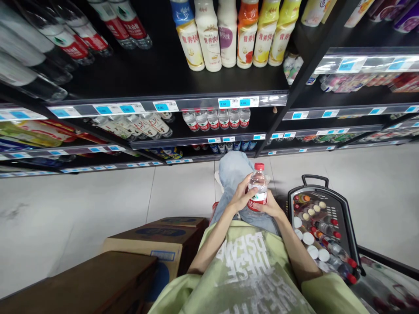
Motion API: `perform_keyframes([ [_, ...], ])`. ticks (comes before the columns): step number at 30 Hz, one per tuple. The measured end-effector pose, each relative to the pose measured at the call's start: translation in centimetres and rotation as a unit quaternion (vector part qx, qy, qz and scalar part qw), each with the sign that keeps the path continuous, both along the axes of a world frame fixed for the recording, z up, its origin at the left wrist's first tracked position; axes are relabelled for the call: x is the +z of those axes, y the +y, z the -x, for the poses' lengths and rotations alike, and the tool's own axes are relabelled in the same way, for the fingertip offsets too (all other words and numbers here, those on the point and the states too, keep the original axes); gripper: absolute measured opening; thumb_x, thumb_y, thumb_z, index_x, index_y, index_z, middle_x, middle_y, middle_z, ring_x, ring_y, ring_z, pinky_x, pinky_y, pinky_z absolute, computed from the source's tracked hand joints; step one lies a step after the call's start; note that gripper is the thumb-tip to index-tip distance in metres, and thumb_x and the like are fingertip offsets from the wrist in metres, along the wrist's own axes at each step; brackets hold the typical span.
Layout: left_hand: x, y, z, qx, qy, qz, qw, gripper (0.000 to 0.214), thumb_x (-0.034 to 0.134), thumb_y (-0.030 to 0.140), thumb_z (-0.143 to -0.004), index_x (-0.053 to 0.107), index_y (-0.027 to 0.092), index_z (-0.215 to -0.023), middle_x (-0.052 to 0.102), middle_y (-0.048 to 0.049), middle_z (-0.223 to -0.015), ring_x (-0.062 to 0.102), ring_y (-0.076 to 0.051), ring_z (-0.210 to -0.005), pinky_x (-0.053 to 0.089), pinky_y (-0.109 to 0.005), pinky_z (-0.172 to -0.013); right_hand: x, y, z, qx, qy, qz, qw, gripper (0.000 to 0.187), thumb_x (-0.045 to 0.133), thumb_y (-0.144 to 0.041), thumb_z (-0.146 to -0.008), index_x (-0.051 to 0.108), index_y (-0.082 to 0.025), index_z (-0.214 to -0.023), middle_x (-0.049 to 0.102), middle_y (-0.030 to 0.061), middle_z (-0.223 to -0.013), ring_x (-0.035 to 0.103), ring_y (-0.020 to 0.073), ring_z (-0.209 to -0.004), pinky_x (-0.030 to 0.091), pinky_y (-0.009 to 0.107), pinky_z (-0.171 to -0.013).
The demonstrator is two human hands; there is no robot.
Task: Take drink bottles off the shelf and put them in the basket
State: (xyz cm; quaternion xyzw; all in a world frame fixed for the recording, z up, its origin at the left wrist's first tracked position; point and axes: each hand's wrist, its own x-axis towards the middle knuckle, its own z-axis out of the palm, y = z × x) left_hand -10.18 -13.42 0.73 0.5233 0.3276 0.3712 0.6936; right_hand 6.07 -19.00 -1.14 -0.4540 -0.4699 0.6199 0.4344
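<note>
A small clear water bottle (258,189) with a red cap and red label is upright in front of my lap. My left hand (241,197) wraps its left side with curled fingers. My right hand (271,207) cups its lower right side. Both hands are closed on the bottle above my jeans-clad knee (233,171). Right of my right arm, a black shopping basket (342,208) on the floor holds several bottles lying on their sides.
Black store shelves (170,104) ahead carry water bottles (216,118) on a lower shelf and tall milk drink bottles (229,32) above. Cardboard boxes (153,244) sit at my lower left. Pale floor tiles (98,209) stretch on both sides.
</note>
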Motion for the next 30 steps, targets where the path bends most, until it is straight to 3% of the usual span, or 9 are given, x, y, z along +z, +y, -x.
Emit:
perform_keyframes([
  [2,0.0,0.1,-0.1,0.015,-0.016,0.028,0.999,0.071,0.073,0.066,-0.09,0.061,0.022,-0.145,0.07,-0.0111,-0.143,0.063,-0.035,-0.138,0.046,-0.05,-0.122,0.8,0.0,0.3,0.0,-0.001,0.006,1.0,0.059,0.09,-0.059,-0.075,0.071,-0.018,-0.113,0.078,0.007,-0.099,0.074,0.0217,-0.084,0.064,0.034,-0.078],
  [5,0.2,0.4,-0.6,0.063,-0.041,0.057,0.996,0.073,0.081,0.066,-0.082,0.064,0.02,-0.136,0.074,-0.0107,-0.134,0.067,-0.036,-0.131,0.05,-0.05,-0.118,2.2,-0.7,1.4,-0.053,-0.052,-0.001,0.997,0.061,0.091,-0.053,-0.077,0.067,-0.02,-0.122,0.078,0.008,-0.11,0.075,0.0226,-0.091,0.065,0.036,-0.085],
  [9,1.5,0.9,-1.1,0.139,-0.115,0.121,0.976,0.076,0.085,0.062,-0.077,0.054,0.024,-0.136,0.075,-0.0079,-0.124,0.075,-0.032,-0.112,0.06,-0.049,-0.102,3.9,-2.8,4.2,-0.156,-0.133,-0.024,0.979,0.087,0.095,-0.045,-0.074,0.053,-0.024,-0.147,0.07,0.0128,-0.137,0.073,0.0279,-0.115,0.064,0.042,-0.102],
  [11,2.7,0.9,-1.2,0.132,-0.125,0.158,0.97,0.073,0.083,0.061,-0.08,0.05,0.025,-0.134,0.075,-0.0077,-0.119,0.077,-0.03,-0.104,0.063,-0.048,-0.094,4.4,-3.9,5.6,-0.194,-0.135,-0.036,0.971,0.09,0.092,-0.046,-0.078,0.047,-0.023,-0.153,0.065,0.0157,-0.143,0.072,0.0298,-0.122,0.064,0.043,-0.104],
  [15,5.4,0.4,-0.9,0.103,-0.124,0.185,0.97,0.069,0.082,0.055,-0.079,0.052,0.023,-0.132,0.075,-0.0085,-0.116,0.077,-0.031,-0.105,0.063,-0.045,-0.094,4.8,-5.5,7.7,-0.281,-0.13,-0.065,0.949,0.08,0.084,-0.048,-0.086,0.045,-0.022,-0.151,0.061,0.0179,-0.146,0.068,0.0318,-0.129,0.062,0.046,-0.107],
  [21,9.3,0.1,0.0,0.011,-0.179,0.21,0.961,0.077,0.064,0.065,-0.078,0.057,0.017,-0.139,0.075,-0.0165,-0.124,0.071,-0.047,-0.123,0.06,-0.062,-0.098,6.1,-6.8,9.6,-0.343,-0.198,-0.102,0.912,0.104,0.092,-0.047,-0.075,0.035,-0.022,-0.158,0.051,0.0215,-0.155,0.049,0.0418,-0.15,0.044,0.062,-0.125],
  [26,13.9,2.2,0.7,0.007,-0.213,0.2,0.956,0.084,0.071,0.058,-0.074,0.054,0.015,-0.144,0.073,-0.0182,-0.132,0.072,-0.047,-0.12,0.063,-0.057,-0.091,10.0,-4.0,11.3,-0.36,-0.183,-0.16,0.901,0.112,0.088,-0.055,-0.077,0.026,-0.02,-0.163,0.04,0.0238,-0.162,0.041,0.0491,-0.154,0.044,0.068,-0.123],
  [28,16.8,3.8,0.6,0.03,-0.212,0.158,0.964,0.084,0.072,0.061,-0.077,0.054,0.015,-0.145,0.072,-0.0182,-0.136,0.073,-0.044,-0.119,0.063,-0.052,-0.091,12.6,-1.1,11.7,-0.38,-0.183,-0.23,0.877,0.105,0.087,-0.054,-0.079,0.034,-0.019,-0.162,0.043,0.0224,-0.161,0.04,0.0488,-0.155,0.042,0.068,-0.124],
  [30,20.2,5.8,0.6,0.031,-0.21,0.111,0.971,0.083,0.071,0.064,-0.078,0.056,0.014,-0.143,0.073,-0.019,-0.134,0.073,-0.042,-0.12,0.063,-0.048,-0.092,15.3,2.0,11.8,-0.417,-0.182,-0.317,0.832,0.102,0.09,-0.051,-0.075,0.042,-0.016,-0.158,0.049,0.0205,-0.157,0.043,0.0488,-0.153,0.039,0.071,-0.124],
])
